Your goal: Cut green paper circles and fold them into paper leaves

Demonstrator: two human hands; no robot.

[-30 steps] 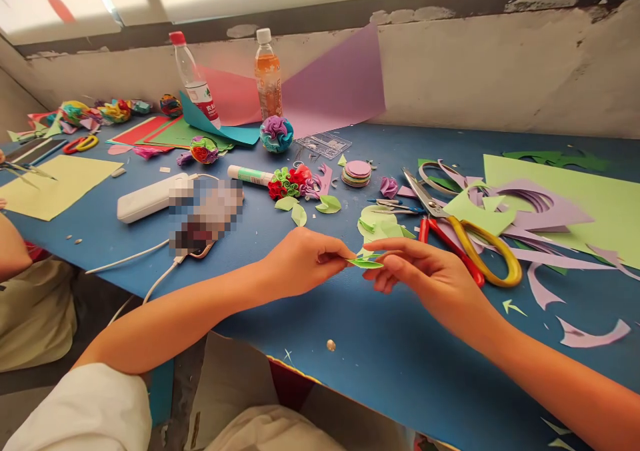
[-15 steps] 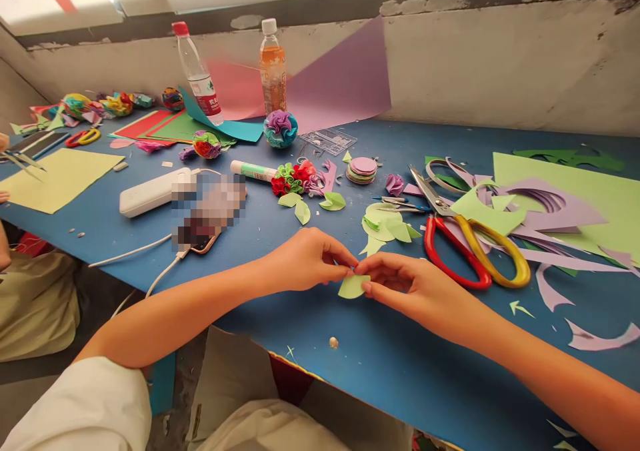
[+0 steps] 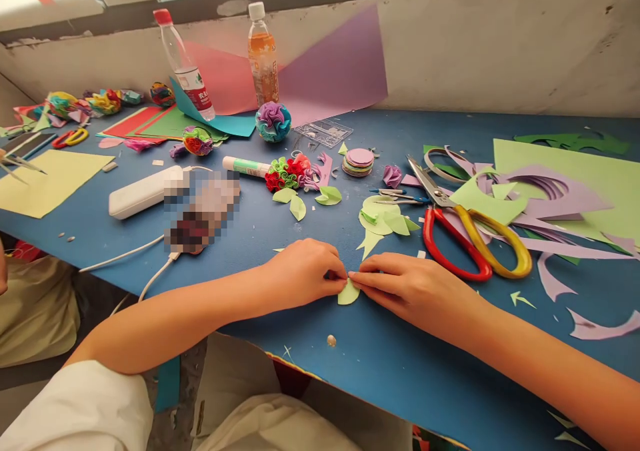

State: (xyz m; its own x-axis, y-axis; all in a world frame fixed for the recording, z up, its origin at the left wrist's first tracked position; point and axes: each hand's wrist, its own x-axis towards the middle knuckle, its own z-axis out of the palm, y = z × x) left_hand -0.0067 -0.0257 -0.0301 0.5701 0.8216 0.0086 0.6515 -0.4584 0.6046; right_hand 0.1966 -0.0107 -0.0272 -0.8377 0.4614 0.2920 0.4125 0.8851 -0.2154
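Pale green paper piece (image 3: 349, 293), curved lower edge (fan-like), pinched between both hands (image 3: 347, 276).

The left arm has a short, loose white sleeve (image 3: 100, 404) with soft folds. It is wide and stops near the elbow. Both the left hand (image 3: 307, 274) and right hand (image 3: 417, 288) are bare. Wrinkly, light tan cloth (image 3: 280, 428) covers the lap.

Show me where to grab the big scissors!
Grip the scissors by the red and yellow handles, coming from your side of the table: those loops seem easiest to hold, lying nearer you, while the blades point away.
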